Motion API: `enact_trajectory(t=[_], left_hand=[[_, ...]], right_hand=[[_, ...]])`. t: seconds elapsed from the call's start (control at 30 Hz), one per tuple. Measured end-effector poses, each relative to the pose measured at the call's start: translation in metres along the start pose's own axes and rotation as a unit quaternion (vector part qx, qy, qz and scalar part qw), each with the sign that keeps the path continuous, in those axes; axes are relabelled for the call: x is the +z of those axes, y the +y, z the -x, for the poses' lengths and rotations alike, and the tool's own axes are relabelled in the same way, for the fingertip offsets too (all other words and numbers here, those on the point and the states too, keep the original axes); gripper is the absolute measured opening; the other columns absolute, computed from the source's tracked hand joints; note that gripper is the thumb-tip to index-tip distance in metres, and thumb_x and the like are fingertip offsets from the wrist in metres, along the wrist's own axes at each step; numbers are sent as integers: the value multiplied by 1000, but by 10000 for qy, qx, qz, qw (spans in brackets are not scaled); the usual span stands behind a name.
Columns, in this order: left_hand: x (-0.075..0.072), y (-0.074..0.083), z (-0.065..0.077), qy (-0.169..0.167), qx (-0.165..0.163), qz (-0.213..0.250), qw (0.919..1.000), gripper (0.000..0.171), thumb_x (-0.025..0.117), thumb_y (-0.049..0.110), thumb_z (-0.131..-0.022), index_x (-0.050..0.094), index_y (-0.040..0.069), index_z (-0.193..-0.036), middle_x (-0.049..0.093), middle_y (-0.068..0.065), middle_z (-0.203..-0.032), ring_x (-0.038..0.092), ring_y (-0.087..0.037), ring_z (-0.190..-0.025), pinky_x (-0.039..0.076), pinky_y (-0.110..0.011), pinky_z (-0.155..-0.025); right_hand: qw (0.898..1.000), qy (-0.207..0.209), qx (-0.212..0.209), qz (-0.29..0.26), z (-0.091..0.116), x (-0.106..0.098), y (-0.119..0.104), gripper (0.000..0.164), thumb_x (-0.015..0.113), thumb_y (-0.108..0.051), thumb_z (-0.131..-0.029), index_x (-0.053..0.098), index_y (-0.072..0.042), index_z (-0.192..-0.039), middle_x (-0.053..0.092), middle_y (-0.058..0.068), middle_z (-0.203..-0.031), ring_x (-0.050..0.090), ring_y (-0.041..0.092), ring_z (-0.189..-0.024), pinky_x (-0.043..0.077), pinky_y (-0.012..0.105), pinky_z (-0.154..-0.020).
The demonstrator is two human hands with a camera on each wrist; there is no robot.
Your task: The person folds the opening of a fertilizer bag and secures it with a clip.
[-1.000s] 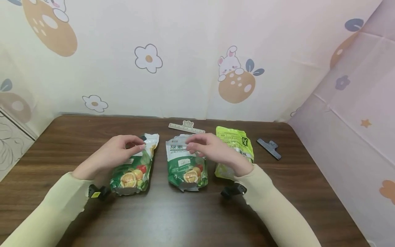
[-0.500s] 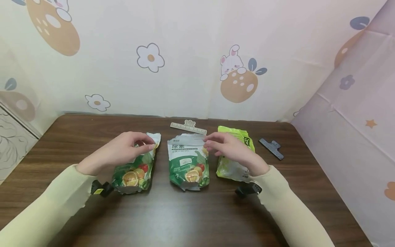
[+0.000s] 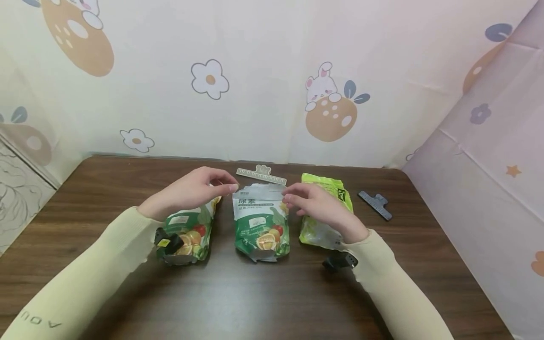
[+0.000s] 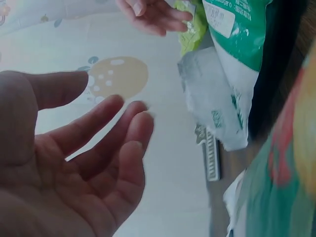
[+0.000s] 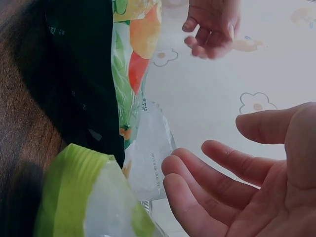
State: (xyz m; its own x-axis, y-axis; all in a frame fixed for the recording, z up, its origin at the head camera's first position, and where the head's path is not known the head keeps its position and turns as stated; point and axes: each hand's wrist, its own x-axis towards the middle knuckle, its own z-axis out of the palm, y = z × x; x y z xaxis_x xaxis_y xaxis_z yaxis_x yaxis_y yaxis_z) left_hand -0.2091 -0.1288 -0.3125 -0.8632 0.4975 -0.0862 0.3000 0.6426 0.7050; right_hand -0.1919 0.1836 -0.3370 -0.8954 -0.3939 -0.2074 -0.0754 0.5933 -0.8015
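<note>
Three packaging bags lie in a row on the brown table (image 3: 229,307). The middle one, a white and green bag (image 3: 257,225) with fruit printed on it, has a creased top. Close to its upper left corner hovers my left hand (image 3: 191,192), fingers loosely bent and holding nothing. My right hand (image 3: 323,210) is near its upper right corner, thumb and fingers apart, also holding nothing. Part of a similar green bag (image 3: 203,218) is hidden behind the left hand and wrist camera. A lime-green bag (image 3: 318,232) lies partly behind the right hand.
Behind the middle bag lies a pale bag clip (image 3: 261,175) with a ruler-like edge. To the right of the lime-green bag is a dark grey-blue bag clip (image 3: 375,205). A printed curtain (image 3: 255,118) stands behind the table and along its right side.
My left hand has moved right, from above the left bag to the middle bag's top corner. My right hand first shifted right, off the middle bag, then stayed about in place.
</note>
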Motion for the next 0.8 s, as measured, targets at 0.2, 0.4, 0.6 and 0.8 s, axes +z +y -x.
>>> enact_trajectory(t=[0.2, 0.4, 0.6, 0.8], left_hand=[[14, 0, -19, 245, -102, 543, 9982, 28, 63, 39, -97, 70, 19, -115, 66, -1, -110, 57, -22, -101, 47, -41, -86], [29, -7, -30, 378, -560, 907, 9936, 33, 61, 40, -98, 67, 15, -118, 67, -7, -112, 61, -28, -105, 46, -44, -90], [40, -13, -36, 585, -857, 727, 9919, 36, 61, 41, -98, 62, 13, -120, 62, -8, -124, 55, -27, -115, 45, -47, -96], [45, -14, -38, 572, -1035, 621, 9910, 44, 61, 43, -97, 56, 12, -127, 60, -9, -127, 54, -28, -118, 45, -48, -97]], right_hand=[[9997, 154, 35, 179, -3, 2, 2, 40, 57, -32, -102, 60, -6, -132, 67, 13, -115, 65, 30, -100, 54, 44, -84], [9995, 214, 78, 232, -6, 4, 4, 39, 57, -31, -102, 60, -5, -132, 66, 11, -119, 65, 28, -105, 55, 41, -83], [9993, 239, 149, 258, -8, 4, 8, 40, 58, -32, -102, 61, -4, -131, 66, 12, -120, 65, 27, -106, 55, 39, -83], [9986, 281, 164, 416, -7, 4, 10, 35, 57, -26, -102, 61, -4, -130, 68, 13, -116, 68, 27, -99, 55, 41, -83]])
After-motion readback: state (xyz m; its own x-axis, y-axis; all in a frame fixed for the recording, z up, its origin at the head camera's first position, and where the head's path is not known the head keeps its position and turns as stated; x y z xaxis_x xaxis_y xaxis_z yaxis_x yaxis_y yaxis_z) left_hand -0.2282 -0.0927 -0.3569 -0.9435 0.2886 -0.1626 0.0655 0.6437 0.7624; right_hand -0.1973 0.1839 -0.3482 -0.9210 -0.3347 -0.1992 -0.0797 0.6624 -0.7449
